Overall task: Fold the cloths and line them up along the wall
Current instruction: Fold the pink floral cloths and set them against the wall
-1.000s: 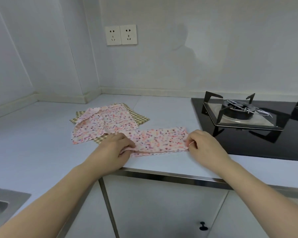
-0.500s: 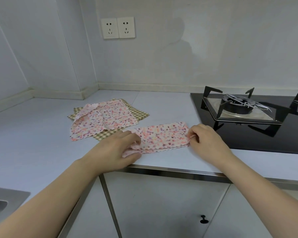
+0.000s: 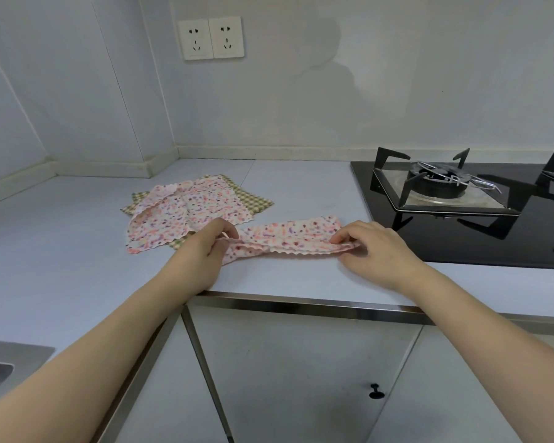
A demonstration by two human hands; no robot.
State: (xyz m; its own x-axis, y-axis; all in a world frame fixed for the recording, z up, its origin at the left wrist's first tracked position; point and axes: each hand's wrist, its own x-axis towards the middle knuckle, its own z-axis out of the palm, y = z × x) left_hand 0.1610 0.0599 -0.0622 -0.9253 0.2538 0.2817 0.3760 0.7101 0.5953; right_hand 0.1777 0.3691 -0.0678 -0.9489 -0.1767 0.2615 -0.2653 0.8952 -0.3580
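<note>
We find this to be a home kitchen. A pale worktop (image 3: 301,279) runs into a corner, with a raised upstand along the plain light walls. Set into the worktop on the right we note a black glass gas hob (image 3: 461,238) with a burner (image 3: 442,183) under black pan supports. At the lower left edge, the corner of a steel sink (image 3: 0,369) shows. Below the worktop, behind a metal trim strip, stand white cupboard doors (image 3: 301,378), one with a small black knob (image 3: 375,391). A double wall socket (image 3: 211,37) sits above the worktop. Small patterned cloths (image 3: 189,215) lie on the worktop.
</note>
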